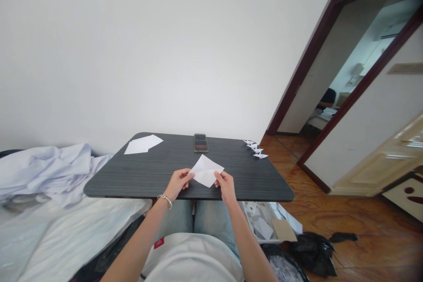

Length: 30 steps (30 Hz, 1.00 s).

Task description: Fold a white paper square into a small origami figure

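**A:** From the head camera, what are the hands doing?

**B:** The left hand [178,183] and the right hand [226,186] are both closed on a creased sheet of white paper [206,171]. They pinch it from either side between thumbs and fingers, just over the near edge of the surface [115,185].

**A:** How far along is that sheet?

**B:** Crease lines cross it, so some folding is done, but I can't tell how many layers it has.

**A:** What looks finished?

**B:** Ahead of the right hand, at the far corner of the surface, sit small folded paper cranes [256,149]. There are about four, close together and overlapping.

**A:** And what looks unworked?

**B:** Well ahead of the left hand, two flat white paper sheets [143,144] overlap, with no folds that I can see. A smartphone [200,142] lies between them and the cranes.

**A:** What else is near the hands?

**B:** A silver bangle [165,201] circles the left wrist. Left of that hand is a bed [66,238] with rumpled white bedding. Below the right hand, an open box holding white paper [259,222] and a black plastic bag [313,253] sit low down, the bag on the wooden floor [363,229].
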Tool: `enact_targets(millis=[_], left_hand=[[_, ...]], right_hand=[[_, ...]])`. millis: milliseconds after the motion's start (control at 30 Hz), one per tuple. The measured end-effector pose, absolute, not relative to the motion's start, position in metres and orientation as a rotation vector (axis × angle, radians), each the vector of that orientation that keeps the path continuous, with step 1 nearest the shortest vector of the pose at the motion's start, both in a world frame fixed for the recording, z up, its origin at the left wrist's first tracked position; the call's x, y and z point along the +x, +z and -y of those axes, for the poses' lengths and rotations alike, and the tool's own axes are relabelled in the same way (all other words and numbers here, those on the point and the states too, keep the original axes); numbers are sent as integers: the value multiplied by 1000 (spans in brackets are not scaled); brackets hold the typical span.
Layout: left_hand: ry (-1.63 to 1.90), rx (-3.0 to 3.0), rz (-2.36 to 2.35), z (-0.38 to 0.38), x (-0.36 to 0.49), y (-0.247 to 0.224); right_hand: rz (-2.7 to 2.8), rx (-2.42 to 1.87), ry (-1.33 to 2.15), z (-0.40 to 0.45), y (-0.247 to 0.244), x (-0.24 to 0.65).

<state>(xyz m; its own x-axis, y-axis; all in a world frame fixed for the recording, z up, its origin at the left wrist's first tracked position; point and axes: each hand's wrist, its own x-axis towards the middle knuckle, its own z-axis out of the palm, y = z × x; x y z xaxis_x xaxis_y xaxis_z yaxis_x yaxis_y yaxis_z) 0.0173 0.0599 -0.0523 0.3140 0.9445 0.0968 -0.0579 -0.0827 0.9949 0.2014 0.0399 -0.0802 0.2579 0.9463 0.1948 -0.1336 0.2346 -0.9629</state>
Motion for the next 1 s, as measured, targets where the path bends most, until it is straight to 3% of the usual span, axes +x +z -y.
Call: enact_targets(millis=[1000], left_hand=[[1062, 1239, -720, -61, 17, -52]], right_hand=[[1041, -801, 1202, -26, -59, 201]])
